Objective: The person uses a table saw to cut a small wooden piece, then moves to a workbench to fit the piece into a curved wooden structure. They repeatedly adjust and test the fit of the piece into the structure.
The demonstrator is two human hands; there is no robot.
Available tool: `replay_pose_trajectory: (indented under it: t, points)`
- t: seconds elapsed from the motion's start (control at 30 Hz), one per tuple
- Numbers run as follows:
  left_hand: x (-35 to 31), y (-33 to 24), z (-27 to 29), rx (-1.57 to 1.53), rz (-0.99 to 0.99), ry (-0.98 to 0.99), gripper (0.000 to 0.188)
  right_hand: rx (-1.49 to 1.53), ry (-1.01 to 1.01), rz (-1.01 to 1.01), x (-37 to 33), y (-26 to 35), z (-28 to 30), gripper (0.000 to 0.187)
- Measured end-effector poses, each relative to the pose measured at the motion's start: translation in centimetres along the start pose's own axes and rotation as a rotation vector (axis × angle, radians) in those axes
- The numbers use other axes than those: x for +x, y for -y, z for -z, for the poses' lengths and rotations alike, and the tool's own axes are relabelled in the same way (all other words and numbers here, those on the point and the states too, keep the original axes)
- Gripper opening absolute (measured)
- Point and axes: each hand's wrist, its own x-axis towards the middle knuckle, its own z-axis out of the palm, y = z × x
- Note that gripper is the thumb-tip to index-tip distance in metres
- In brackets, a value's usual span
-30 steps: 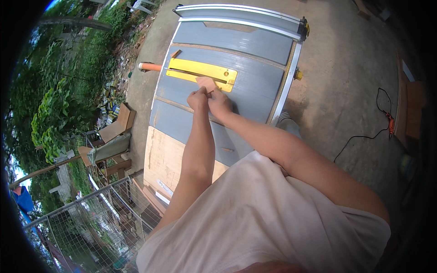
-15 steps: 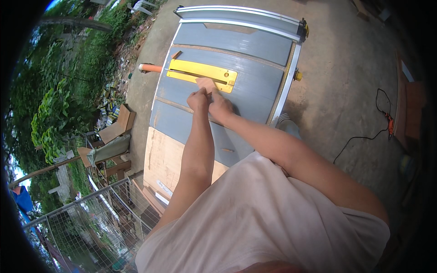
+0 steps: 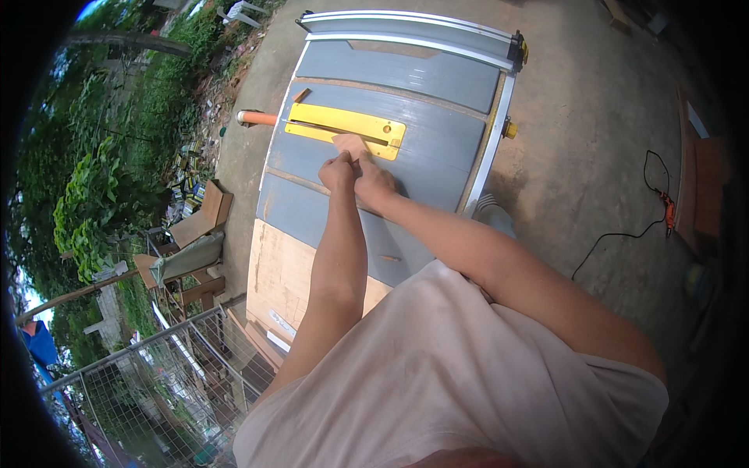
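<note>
Both hands and the wood they hold have shifted very slightly leftward along the yellow plate since the earlier frame. That landmark, a long, narrow, bright yellow plate (image 3: 347,122) with a dark slot running along it, is set into a broad grey tabletop (image 3: 445,152), seen from above. At the plate's near edge, partly overlapping it and reaching close to the slot, is a small, angular, pinkish-brown piece of wood (image 3: 349,144). Whether it lies quite flat cannot be told.

Just nearer than the plate, the person's bare left hand (image 3: 337,171) has its fingers pinched on the wood's near edge. Close beside it, the bare right hand (image 3: 376,184) grasps the same piece near its right corner; some of its fingers are hidden.

Just beyond the plate's left end lies a small brown wooden offcut (image 3: 301,95). Left of the plate, an orange tube (image 3: 259,118) with a pale end sticks out past the tabletop. Well beyond the plate, a long silver metal rail (image 3: 413,33) crosses the far edge. Nearer than the plate, toward the left, is a pale plywood panel (image 3: 273,269). Far to the plate's right, an orange tool (image 3: 670,214) with a black cord lies on the grey-brown concrete floor (image 3: 585,132).
</note>
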Motion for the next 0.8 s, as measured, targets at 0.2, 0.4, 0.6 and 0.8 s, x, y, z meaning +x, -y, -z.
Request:
replay_pose_trajectory:
  t: [0.2,0.4,0.6,0.8]
  points:
    - [0.0,-0.1,0.1,0.041,-0.004,-0.018,0.027,-0.053,-0.001,0.024,0.3,0.0,-0.2,0.073]
    - [0.0,-0.2,0.3,0.039,0.018,-0.018,0.027,-0.008,-0.002,0.011,0.3,0.4,-0.1,0.072]
    - [0.0,-0.4,0.4,0.090,-0.001,-0.037,0.029,-0.085,-0.005,0.046,0.7,0.1,-0.5,0.072]
    - [-0.2,-0.6,0.0,0.011,0.045,-0.020,0.028,-0.092,-0.010,0.033,0.9,0.2,-0.4,0.072]
